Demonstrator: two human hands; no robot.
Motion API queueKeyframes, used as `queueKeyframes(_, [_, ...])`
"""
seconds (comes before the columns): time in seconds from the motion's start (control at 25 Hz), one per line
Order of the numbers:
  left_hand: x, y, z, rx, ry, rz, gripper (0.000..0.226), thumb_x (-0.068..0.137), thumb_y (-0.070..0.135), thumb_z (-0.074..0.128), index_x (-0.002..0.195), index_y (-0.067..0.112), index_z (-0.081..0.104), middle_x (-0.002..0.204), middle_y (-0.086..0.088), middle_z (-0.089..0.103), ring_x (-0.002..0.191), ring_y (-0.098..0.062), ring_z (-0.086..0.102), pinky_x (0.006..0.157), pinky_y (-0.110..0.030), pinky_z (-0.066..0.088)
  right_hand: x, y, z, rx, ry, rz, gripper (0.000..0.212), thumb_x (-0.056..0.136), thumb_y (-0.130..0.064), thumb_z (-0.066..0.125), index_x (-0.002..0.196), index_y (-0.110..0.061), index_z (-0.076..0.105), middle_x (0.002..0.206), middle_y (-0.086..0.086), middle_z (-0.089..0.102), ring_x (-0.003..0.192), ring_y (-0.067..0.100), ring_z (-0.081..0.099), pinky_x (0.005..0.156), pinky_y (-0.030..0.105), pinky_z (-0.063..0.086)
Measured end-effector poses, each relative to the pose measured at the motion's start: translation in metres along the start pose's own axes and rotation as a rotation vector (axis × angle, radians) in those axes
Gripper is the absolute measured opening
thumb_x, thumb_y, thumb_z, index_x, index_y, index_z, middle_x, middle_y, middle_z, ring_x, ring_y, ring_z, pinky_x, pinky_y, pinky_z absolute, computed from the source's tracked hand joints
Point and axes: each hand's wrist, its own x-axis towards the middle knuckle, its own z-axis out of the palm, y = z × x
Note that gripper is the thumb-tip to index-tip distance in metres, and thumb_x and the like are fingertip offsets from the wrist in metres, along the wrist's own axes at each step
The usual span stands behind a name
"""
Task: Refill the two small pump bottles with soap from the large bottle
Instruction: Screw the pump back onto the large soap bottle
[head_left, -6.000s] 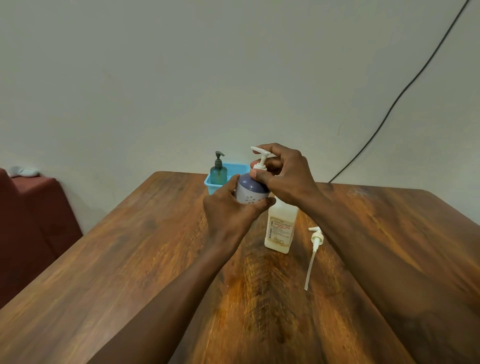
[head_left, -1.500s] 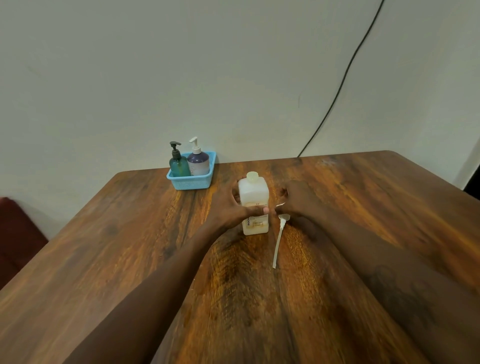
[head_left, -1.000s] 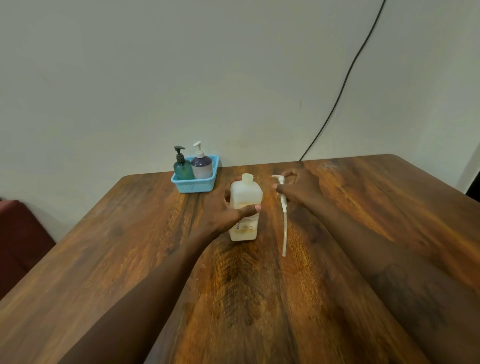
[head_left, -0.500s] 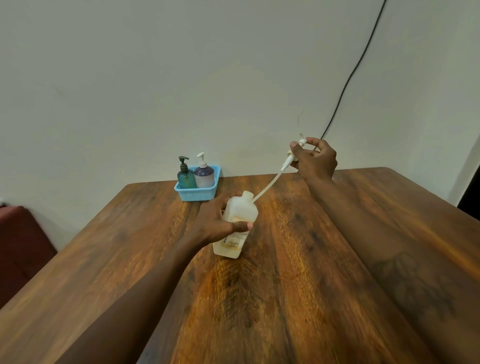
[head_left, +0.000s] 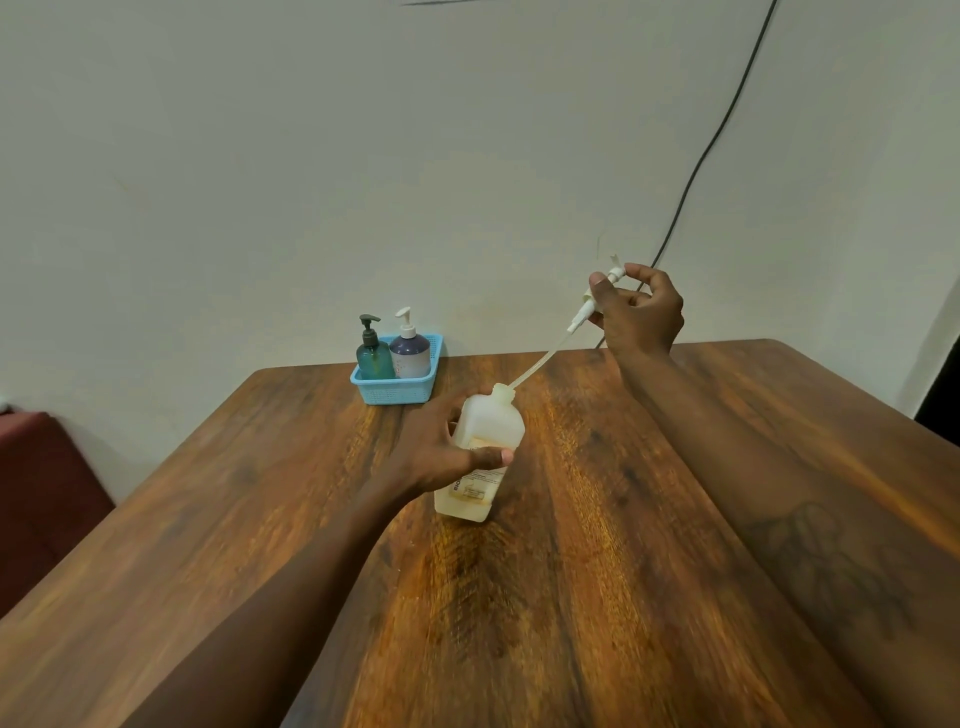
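Observation:
The large whitish soap bottle (head_left: 485, 439) leans to the right on the wooden table (head_left: 571, 597), gripped around its body by my left hand (head_left: 441, 457). My right hand (head_left: 636, 312) is raised to the right and pinches the white pump head (head_left: 597, 301). The pump's long tube runs down to the bottle's open neck, with its tip at or just inside the mouth. A green pump bottle (head_left: 373, 353) and a purple pump bottle (head_left: 410, 351) stand upright, pumps on, in a blue basket (head_left: 395, 389) at the table's far edge.
A pale wall rises just behind the table, with a black cable (head_left: 717, 130) running down it to the right. A dark red seat (head_left: 41, 493) stands beside the table's left edge.
The two small bottles went into the basket. My right hand picked the pump up off the table and lifted it high. My left hand tilted the large bottle, and the tube tip reached its neck.

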Motion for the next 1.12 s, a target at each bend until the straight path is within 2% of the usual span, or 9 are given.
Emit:
queueKeyframes(0.12, [0.003, 0.007, 0.003, -0.022, -0.003, 0.009, 0.091, 0.069, 0.058, 0.09, 0.148, 0.04, 0.048, 0.138, 0.009, 0.063, 0.122, -0.016, 0.06, 0.086, -0.026, 0.051, -0.007, 0.001, 0.003, 0.019, -0.17, -0.019, 0.044, 0.086, -0.022, 0.084, 0.122, -0.013, 0.062, 0.091, 0.006, 0.078, 0.081, 0.016, 0.079, 0.073, 0.036, 0.066])
queueKeyframes(0.28, [0.008, 0.019, 0.005, -0.075, 0.011, 0.034, 0.093, 0.065, 0.066, 0.087, 0.147, 0.043, 0.049, 0.135, 0.01, 0.066, 0.12, -0.016, 0.064, 0.095, -0.04, 0.06, -0.023, -0.003, 0.007, 0.065, -0.444, -0.036, 0.05, 0.085, -0.016, 0.085, 0.128, -0.01, 0.06, 0.097, 0.015, 0.078, 0.088, 0.024, 0.079, 0.074, 0.038, 0.065])
queueKeyframes(0.44, [0.011, 0.036, 0.003, -0.169, 0.084, 0.079, 0.077, 0.075, 0.051, 0.09, 0.141, 0.042, 0.052, 0.128, 0.013, 0.068, 0.113, -0.011, 0.068, 0.092, -0.033, 0.06, -0.03, -0.005, 0.007, -0.011, -0.673, -0.015, 0.05, 0.09, -0.015, 0.08, 0.135, -0.014, 0.06, 0.107, 0.016, 0.077, 0.097, 0.025, 0.078, 0.083, 0.042, 0.065])
queueKeyframes(0.6, [0.015, 0.041, 0.001, -0.266, 0.085, 0.072, 0.066, 0.078, 0.043, 0.09, 0.134, 0.046, 0.055, 0.124, 0.013, 0.072, 0.107, -0.011, 0.073, 0.091, -0.041, 0.063, -0.026, -0.01, 0.005, -0.039, -0.953, 0.046, 0.05, 0.096, -0.009, 0.07, 0.143, -0.015, 0.054, 0.121, 0.012, 0.075, 0.112, 0.026, 0.073, 0.094, 0.042, 0.061])
queueKeyframes(0.68, [0.016, 0.041, 0.001, -0.32, 0.075, 0.047, 0.063, 0.078, 0.04, 0.09, 0.13, 0.05, 0.056, 0.123, 0.012, 0.074, 0.106, -0.01, 0.074, 0.091, -0.044, 0.063, -0.023, -0.017, 0.003, -0.031, -1.012, 0.093, 0.049, 0.096, -0.009, 0.069, 0.143, -0.014, 0.055, 0.128, 0.011, 0.073, 0.118, 0.025, 0.07, 0.099, 0.043, 0.058])
queueKeyframes(0.76, [0.016, 0.043, 0.002, -0.379, 0.077, 0.03, 0.06, 0.077, 0.035, 0.091, 0.123, 0.053, 0.056, 0.12, 0.014, 0.074, 0.106, -0.009, 0.074, 0.092, -0.043, 0.063, -0.021, -0.024, 0.003, -0.079, -1.018, 0.083, 0.047, 0.094, -0.009, 0.072, 0.138, -0.011, 0.059, 0.126, 0.009, 0.074, 0.117, 0.021, 0.071, 0.1, 0.041, 0.058])
queueKeyframes(0.88, [0.017, 0.048, 0.006, -0.448, 0.116, 0.02, 0.066, 0.07, 0.042, 0.095, 0.122, 0.051, 0.056, 0.123, 0.011, 0.074, 0.109, -0.01, 0.074, 0.093, -0.044, 0.063, -0.022, -0.031, 0.007, -0.182, -0.898, -0.052, 0.043, 0.084, -0.013, 0.084, 0.125, -0.007, 0.069, 0.115, 0.007, 0.077, 0.107, 0.017, 0.074, 0.098, 0.042, 0.059])
queueKeyframes(1.0, [0.022, 0.052, 0.003, -0.524, 0.095, 0.028, 0.082, 0.065, 0.047, 0.094, 0.138, 0.035, 0.058, 0.125, 0.004, 0.075, 0.11, -0.016, 0.075, 0.095, -0.048, 0.062, -0.021, -0.036, 0.007, -0.052, -0.897, -0.059, 0.04, 0.087, -0.007, 0.08, 0.125, -0.003, 0.067, 0.117, 0.011, 0.077, 0.11, 0.023, 0.074, 0.097, 0.042, 0.06])
queueKeyframes(1.12, [0.028, 0.057, -0.004, -0.516, 0.059, 0.045, 0.078, 0.073, 0.039, 0.093, 0.142, 0.025, 0.058, 0.123, 0.001, 0.076, 0.108, -0.018, 0.075, 0.093, -0.049, 0.063, -0.015, -0.046, 0.005, -0.02, -0.982, 0.017, 0.037, 0.093, -0.008, 0.073, 0.129, -0.006, 0.063, 0.12, 0.011, 0.076, 0.115, 0.025, 0.072, 0.098, 0.042, 0.059])
